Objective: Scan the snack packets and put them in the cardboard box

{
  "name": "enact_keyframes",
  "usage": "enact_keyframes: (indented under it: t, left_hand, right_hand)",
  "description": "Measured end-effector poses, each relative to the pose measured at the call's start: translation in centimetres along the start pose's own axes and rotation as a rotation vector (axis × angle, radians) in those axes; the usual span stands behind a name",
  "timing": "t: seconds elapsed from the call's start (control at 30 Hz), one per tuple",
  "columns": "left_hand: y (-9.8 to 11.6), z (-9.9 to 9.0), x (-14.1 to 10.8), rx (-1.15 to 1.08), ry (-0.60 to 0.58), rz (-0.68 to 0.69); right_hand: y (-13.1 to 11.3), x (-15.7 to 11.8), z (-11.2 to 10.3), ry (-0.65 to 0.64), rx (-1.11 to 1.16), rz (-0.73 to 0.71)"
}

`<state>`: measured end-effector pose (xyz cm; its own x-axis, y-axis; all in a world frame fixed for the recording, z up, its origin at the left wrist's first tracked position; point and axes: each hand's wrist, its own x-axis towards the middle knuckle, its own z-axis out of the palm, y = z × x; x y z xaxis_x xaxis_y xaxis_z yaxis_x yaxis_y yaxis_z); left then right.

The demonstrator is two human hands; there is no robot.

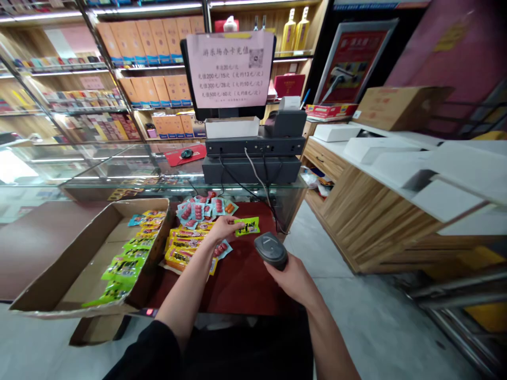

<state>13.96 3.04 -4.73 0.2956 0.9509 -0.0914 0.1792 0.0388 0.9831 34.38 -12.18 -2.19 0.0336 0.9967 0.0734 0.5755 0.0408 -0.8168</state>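
Between the fingers of my left hand [222,229] is the end of a green snack packet [248,226], raised over the dark red table [237,290]. My right hand [295,279] grips a dark grey barcode scanner [271,250], its head just below and to the right of the packet, apart from it. Left of my left hand lie yellow snack packets [182,256] in rows. Behind them is a heap of light blue packets [198,210] with red pieces showing. A cardboard box [79,237] at the left holds green packets [127,264] and some yellow ones.
A glass counter [146,158] stands behind the table, carrying a cash register base [253,163] and a monitor with a paper sign [229,68]. Cables [257,177] hang down toward the table. On the right is a wooden cabinet [364,221] with white boxes [384,150] on top.
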Motion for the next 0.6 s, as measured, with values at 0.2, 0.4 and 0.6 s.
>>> enact_keyframes:
  t: [0.2, 0.4, 0.6]
  left_hand:
    - [1.7, -3.5, -2.6, 0.063, 0.045, 0.016]
    - [4.1, -11.5, -8.7, 0.148, 0.204, 0.018]
    - [5.4, -21.6, -16.0, 0.300, 0.337, -0.078]
  right_hand:
    - [-0.9, 0.4, 0.8, -0.078, -0.052, -0.005]
    - [-4.3, 1.7, 3.7, -0.194, -0.030, -0.139]
    - [-7.7, 2.9, 7.7, -0.313, -0.027, -0.214]
